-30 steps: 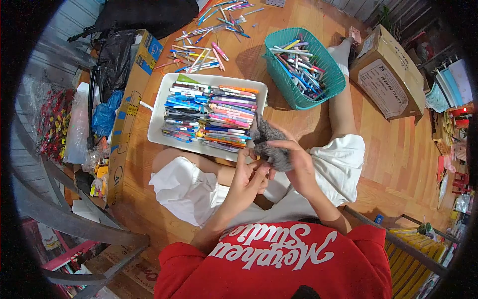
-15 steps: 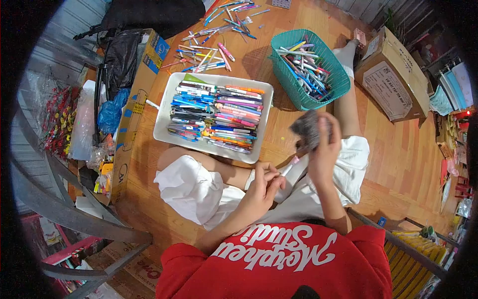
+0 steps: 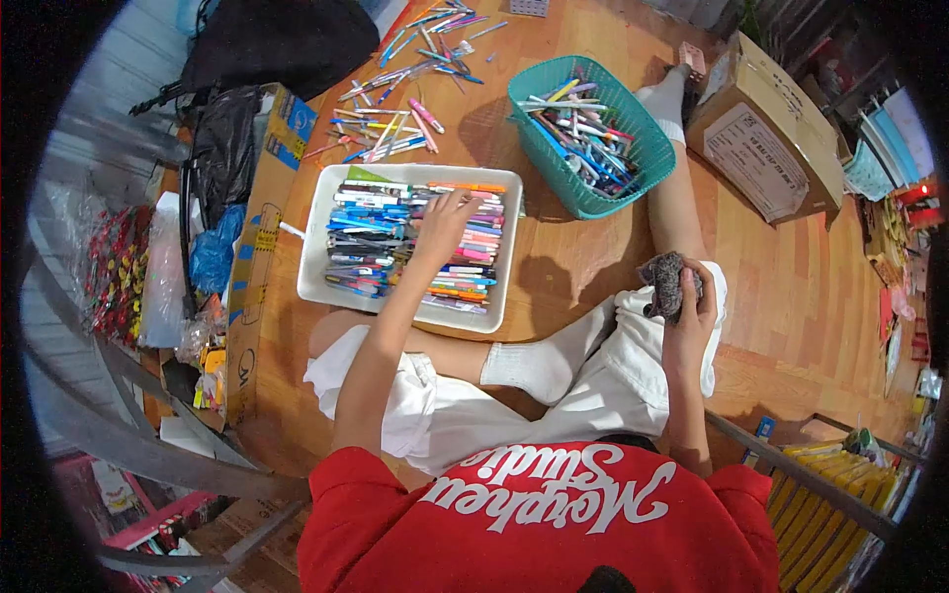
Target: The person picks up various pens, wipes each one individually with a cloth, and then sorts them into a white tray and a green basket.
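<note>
A white tray (image 3: 314,277) lies on the floor before me, filled with pens (image 3: 371,219) laid side by side in two columns. My left hand (image 3: 445,227) reaches over its right column, fingertips closed on a pen among the others near the top; the fingers partly hide it. Above my knee on the right, my right hand (image 3: 689,301) is wrapped around a crumpled dark grey cloth (image 3: 672,282). A teal plastic basket (image 3: 593,203) beyond the tray holds a jumble of pens (image 3: 588,138).
Loose pens (image 3: 425,59) are scattered on the wooden floor behind the tray. A cardboard box (image 3: 766,138) stands at the right, and another open carton (image 3: 262,227) full of bags is at the left. Metal bars (image 3: 148,455) curve past my left side.
My left hand has moved from my lap up to the tray with the pen. My right hand has lowered the cloth and moved it slightly right, away from the pen.
</note>
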### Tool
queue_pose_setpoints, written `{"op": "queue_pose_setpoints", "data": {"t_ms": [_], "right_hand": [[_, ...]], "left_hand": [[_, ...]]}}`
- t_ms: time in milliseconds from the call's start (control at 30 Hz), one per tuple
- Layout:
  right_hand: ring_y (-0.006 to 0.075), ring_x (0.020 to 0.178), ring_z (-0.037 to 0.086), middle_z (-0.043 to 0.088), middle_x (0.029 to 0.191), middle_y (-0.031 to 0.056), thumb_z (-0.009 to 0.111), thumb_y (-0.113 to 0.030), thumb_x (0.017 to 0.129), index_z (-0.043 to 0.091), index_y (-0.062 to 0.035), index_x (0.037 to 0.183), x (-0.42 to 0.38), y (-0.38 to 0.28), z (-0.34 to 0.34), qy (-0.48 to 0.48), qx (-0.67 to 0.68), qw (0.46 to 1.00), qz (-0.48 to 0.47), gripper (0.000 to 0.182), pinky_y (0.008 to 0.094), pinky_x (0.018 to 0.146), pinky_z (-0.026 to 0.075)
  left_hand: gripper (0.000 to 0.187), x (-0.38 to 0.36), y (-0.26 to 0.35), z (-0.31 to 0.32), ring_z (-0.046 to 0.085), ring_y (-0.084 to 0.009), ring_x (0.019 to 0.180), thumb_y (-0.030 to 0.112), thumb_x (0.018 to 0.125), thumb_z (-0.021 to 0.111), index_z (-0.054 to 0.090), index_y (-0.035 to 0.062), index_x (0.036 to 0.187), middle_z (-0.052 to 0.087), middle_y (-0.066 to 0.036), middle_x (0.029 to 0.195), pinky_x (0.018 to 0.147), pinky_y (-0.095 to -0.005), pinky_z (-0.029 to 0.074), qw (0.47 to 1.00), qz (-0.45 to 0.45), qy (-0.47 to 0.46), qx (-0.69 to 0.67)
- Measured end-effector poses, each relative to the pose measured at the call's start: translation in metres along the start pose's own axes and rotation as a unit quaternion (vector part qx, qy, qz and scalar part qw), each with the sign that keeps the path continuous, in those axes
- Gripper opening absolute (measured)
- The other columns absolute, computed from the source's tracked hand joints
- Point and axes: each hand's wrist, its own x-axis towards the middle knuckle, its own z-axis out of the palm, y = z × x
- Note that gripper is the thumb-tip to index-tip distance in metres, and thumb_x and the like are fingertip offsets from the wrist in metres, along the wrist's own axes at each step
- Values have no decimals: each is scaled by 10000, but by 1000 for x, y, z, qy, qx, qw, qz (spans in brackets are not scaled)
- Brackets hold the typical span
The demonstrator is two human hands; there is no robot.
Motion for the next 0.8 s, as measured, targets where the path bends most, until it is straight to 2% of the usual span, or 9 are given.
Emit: {"op": "queue_pose_setpoints", "data": {"t_ms": [33,167,267,367,467,600,667,733,800], "right_hand": [[101,863,565,572,992,66,510,-129,939,542,-23,1087,2,-1,-6,6,-3,1000,5,185,233,724,478],[107,861,565,573,998,58,515,-131,936,544,-21,1088,12,-1,-23,20,-5,1000,8,190,230,723,466],[115,839,565,592,939,55,565,-138,907,599,0,971,21,-10,-16,12,-70,997,-19,156,226,709,448],[122,816,564,617,885,71,623,-153,865,638,12,837,44,-14,-16,-86,-284,945,-137,168,238,708,435],[144,808,581,634,861,114,655,-158,832,657,17,772,83,-29,16,-158,-324,907,-219,185,246,714,436],[284,850,636,636,959,179,659,-163,794,642,10,950,144,-16,79,-200,-429,820,-323,233,348,734,485],[320,892,637,630,1004,189,668,-215,763,632,-7,960,187,36,87,-191,-619,712,-271,289,404,754,504],[356,850,633,644,909,204,727,-343,680,636,-23,915,203,62,101,-220,-745,610,-156,407,435,737,508],[359,837,635,645,895,201,717,-354,677,629,-19,895,209,82,105,-232,-759,585,-169,409,434,727,513]], "left_hand": [[270,3,-1,5,519,-263,1021,73,832,529,597,93,1092,549,-94,1078,869,-409,387,1000,15,-7,17],[296,2,6,13,488,-283,1082,146,854,568,558,87,1144,509,-125,1165,902,-411,377,999,-27,41,11],[312,-6,24,-5,475,-314,1090,141,848,573,555,72,1152,494,-137,1188,927,-424,363,997,-51,61,2],[294,-24,49,-36,474,-339,1086,114,848,571,567,54,1136,496,-145,1185,938,-436,362,992,-87,65,-63],[245,-53,71,-66,476,-330,1097,81,864,548,583,36,1102,508,-141,1165,931,-426,378,983,-131,86,-100],[207,-111,64,-59,491,-310,1097,58,880,524,593,24,1072,527,-134,1136,917,-389,396,958,-214,134,-138],[198,-126,57,-50,501,-302,1083,47,884,511,593,20,1062,534,-130,1125,916,-375,397,940,-250,167,-159],[184,-118,59,-55,516,-297,1058,27,881,503,594,12,1039,542,-133,1108,918,-369,395,935,-256,188,-160],[178,-115,57,-53,524,-290,1053,19,882,498,600,10,1029,551,-143,1095,927,-360,393,933,-258,192,-164]]}}
